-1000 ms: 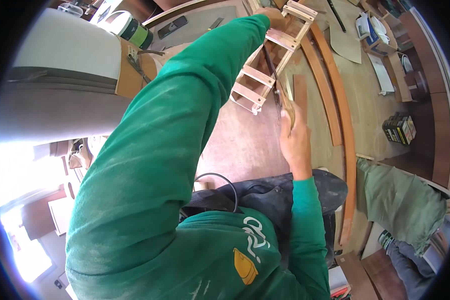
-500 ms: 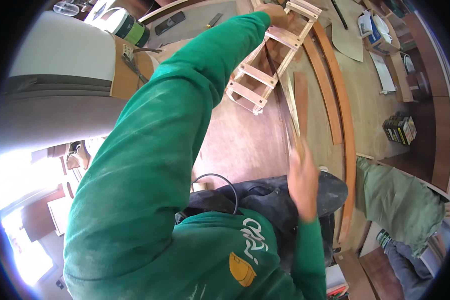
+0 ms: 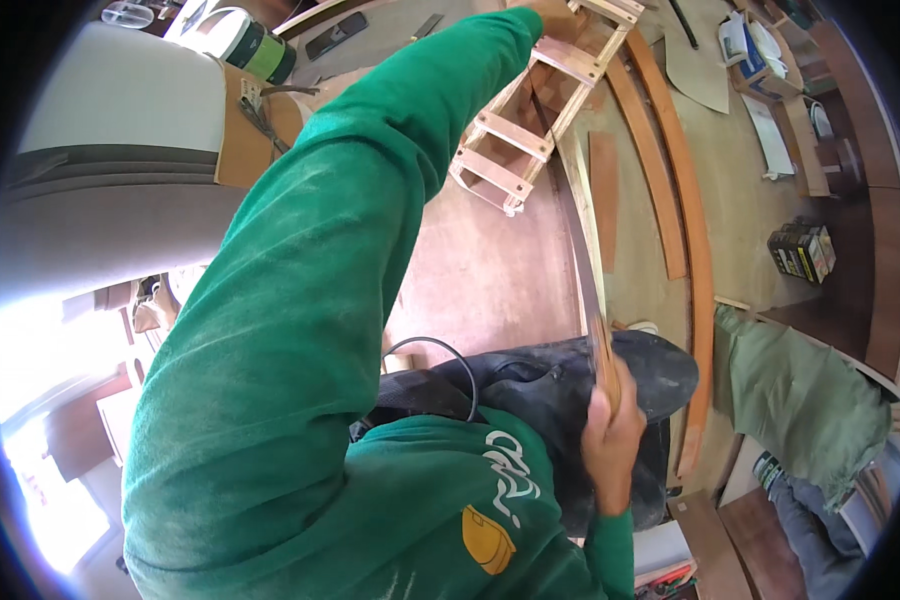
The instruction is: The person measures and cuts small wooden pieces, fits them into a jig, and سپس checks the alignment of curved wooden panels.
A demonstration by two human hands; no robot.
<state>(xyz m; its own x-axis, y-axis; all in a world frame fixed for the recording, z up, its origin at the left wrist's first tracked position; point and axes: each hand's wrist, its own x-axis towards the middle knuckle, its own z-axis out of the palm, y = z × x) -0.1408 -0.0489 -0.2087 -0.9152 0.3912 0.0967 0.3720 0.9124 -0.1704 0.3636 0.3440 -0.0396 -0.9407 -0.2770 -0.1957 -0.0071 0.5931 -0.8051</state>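
My left arm in a green sleeve reaches far up to a ladder-like wooden frame [image 3: 515, 140] that lies on the brown work surface [image 3: 490, 280]. My left hand [image 3: 555, 14] grips the frame's upper end at the picture's top edge and is partly cut off. Close to my body, my right hand [image 3: 610, 440] is closed around the lower end of a long thin wooden strip [image 3: 582, 230]. The strip runs from that hand up toward the frame's right side. A dark padded object [image 3: 540, 390] lies under my right hand.
Two long curved wooden strips [image 3: 685, 200] lie right of the frame, with a short flat board [image 3: 604, 190] beside them. A green-topped container [image 3: 258, 48] stands at the top left, a black and yellow box [image 3: 800, 250] at the right, and green cloth [image 3: 790, 390] below it.
My right hand has slid down the thin strip toward my body, from beside the frame to near my lap. My left hand has stayed on the frame.
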